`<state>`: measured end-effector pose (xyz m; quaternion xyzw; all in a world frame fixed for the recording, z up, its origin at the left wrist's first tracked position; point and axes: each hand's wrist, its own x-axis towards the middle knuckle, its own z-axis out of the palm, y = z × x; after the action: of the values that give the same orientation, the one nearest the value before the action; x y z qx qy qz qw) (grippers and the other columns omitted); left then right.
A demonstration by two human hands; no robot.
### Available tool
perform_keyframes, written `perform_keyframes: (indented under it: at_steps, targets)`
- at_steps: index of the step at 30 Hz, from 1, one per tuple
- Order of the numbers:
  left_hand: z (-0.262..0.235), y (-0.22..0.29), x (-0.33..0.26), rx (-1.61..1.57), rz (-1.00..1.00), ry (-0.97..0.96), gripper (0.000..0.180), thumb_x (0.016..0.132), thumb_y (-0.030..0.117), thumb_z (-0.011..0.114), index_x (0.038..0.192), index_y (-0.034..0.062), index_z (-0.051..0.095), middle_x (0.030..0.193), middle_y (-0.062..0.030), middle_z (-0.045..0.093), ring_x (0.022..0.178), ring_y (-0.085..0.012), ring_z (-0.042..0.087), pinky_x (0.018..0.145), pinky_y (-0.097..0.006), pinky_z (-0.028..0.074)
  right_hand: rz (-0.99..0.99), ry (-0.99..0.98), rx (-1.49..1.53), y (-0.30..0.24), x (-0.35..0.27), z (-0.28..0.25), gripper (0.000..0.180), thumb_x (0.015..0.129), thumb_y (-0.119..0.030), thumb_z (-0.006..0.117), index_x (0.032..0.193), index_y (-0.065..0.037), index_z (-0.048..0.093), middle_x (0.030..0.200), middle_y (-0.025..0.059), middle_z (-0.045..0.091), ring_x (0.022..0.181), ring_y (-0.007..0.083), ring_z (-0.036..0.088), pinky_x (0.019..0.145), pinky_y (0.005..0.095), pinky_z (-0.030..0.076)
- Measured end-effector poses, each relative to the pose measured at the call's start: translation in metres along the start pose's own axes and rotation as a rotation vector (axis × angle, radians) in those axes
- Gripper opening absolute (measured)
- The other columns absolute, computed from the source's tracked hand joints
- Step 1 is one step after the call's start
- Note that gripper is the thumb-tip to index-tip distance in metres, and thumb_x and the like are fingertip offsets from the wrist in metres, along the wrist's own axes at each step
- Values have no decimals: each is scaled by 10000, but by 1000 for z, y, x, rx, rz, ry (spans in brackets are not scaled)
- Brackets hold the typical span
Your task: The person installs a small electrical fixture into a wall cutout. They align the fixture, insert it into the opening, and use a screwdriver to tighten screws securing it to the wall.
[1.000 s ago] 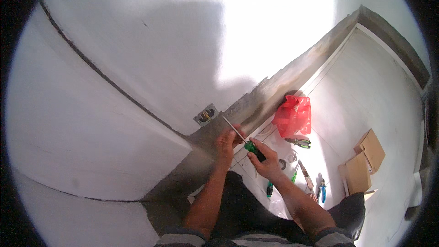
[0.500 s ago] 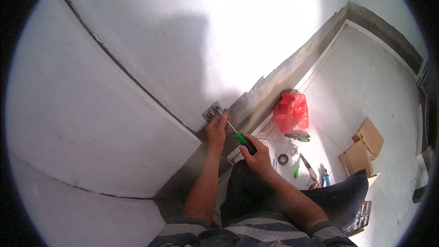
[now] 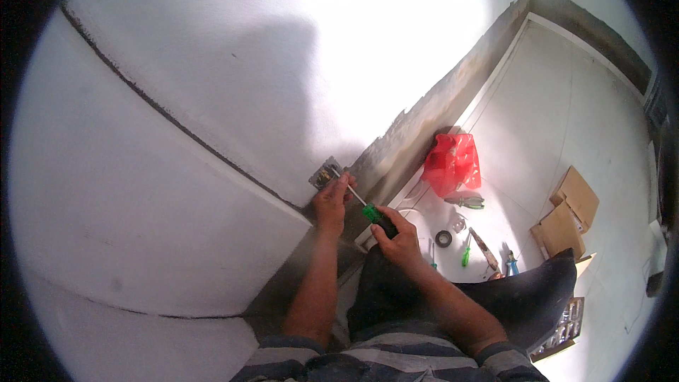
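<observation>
A screwdriver [image 3: 380, 220] with a green and black handle slants up and left to a wall box [image 3: 326, 173] set low in the white wall. Its handle is wrapped in my right hand [image 3: 401, 243]. My left hand [image 3: 330, 209] is up against the box, its fingers closed around the screwdriver's shaft close to the tip. Wires or fittings show dimly inside the box, partly covered by my fingers; the exact spot where the tip touches is too small to make out.
On the floor to the right lie a red plastic bag [image 3: 453, 165], pliers [image 3: 465, 202], black tape [image 3: 443, 238], a small green screwdriver [image 3: 466, 250], blue-handled cutters [image 3: 511, 263] and an opened cardboard box [image 3: 562, 230]. Beyond my knee sits a tray of small parts [image 3: 566, 329].
The view has shifted slightly, so the floor things sit a little lower and further right. Both hands keep their hold on the screwdriver, its tip still at the box.
</observation>
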<state>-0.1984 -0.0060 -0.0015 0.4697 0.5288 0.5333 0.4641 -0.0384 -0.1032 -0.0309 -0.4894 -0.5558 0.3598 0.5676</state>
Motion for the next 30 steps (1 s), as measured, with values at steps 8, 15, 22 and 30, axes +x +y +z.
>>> perform_keyframes:
  at_steps: [8, 15, 22, 30]
  targets:
    - [-1, -3, 2, 2, 1, -9, 376, 1027, 307, 577, 1244, 15, 671, 1125, -84, 718, 1025, -191, 671, 885, -346, 524, 25, 2, 14, 1, -2, 3, 402, 889, -112, 705, 1271, -27, 615, 1007, 129, 702, 914, 184, 674, 833, 317, 522]
    - [1, 3, 0, 7, -18, -12, 388, 1029, 308, 566, 1262, 11, 658, 1145, -90, 714, 1037, -197, 672, 886, -344, 523, 87, -27, 58, -4, 0, 0, 450, 851, -160, 724, 1270, -26, 628, 1187, 215, 687, 1095, 324, 686, 964, 396, 523]
    - [2, 3, 2, -29, -13, -15, 419, 1018, 323, 586, 1256, -16, 652, 1152, -114, 712, 1056, -209, 674, 913, -356, 524, 21, -7, 38, -10, 0, -1, 413, 916, -142, 697, 1295, -6, 610, 993, 114, 716, 832, 188, 664, 778, 321, 536]
    - [3, 4, 0, -82, -27, 5, 419, 1010, 299, 615, 1245, -47, 648, 1147, -137, 709, 1048, -223, 678, 941, -351, 519, 484, -112, 536, -26, 4, -7, 343, 994, -196, 607, 1278, -3, 620, 887, 74, 711, 560, 62, 510, 491, 214, 388]
